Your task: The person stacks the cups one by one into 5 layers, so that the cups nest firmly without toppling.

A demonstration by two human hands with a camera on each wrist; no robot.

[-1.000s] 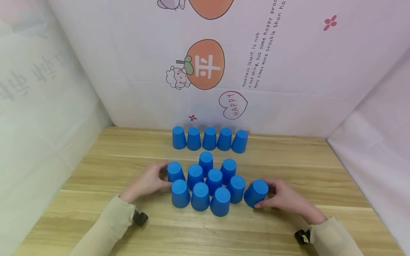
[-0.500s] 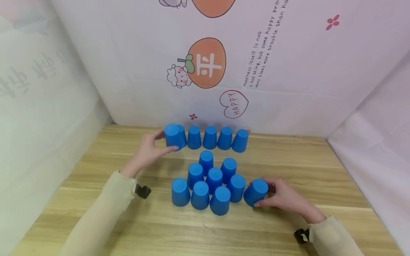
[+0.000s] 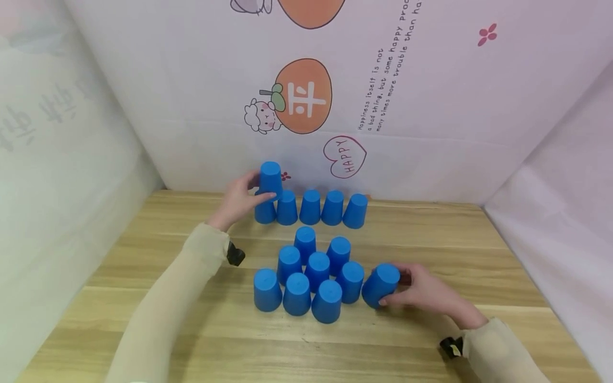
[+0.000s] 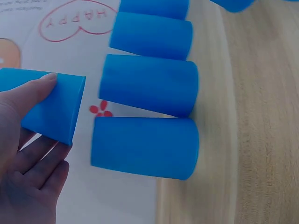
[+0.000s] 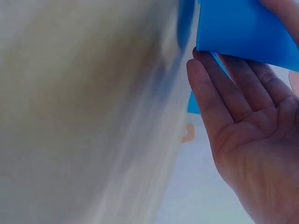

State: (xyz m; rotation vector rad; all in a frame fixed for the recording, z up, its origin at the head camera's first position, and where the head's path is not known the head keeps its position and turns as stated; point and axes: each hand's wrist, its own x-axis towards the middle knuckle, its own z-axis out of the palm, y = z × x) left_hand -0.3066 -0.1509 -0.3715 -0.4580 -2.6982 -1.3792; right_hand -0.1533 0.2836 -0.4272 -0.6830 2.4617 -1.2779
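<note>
My left hand [image 3: 239, 199] grips an upside-down blue plastic cup [image 3: 271, 180], thumb on the near side and fingers behind it. In the left wrist view that cup [image 4: 53, 105] hangs above the bases of the back-row cups, with a gap between. Over at the right, my right hand [image 3: 423, 292] holds another upside-down blue cup [image 3: 380, 286] between thumb and fingers, slightly tilted. The right wrist view shows the fingers [image 5: 219, 88] under that cup's side and part of the thumb above it.
A back row of several upturned blue cups [image 3: 310, 207] stands by the printed backdrop [image 3: 431, 159]. Nearer on the wooden table [image 3: 306, 354], several more cups [image 3: 297, 294] form a loose cluster, close to the right-hand cup. White cloth walls [image 3: 96, 133] flank the table.
My left hand took a cup from the left side of the cluster, carried it back and raised it over the left end of the back row. The right hand stays in place with its cup.
</note>
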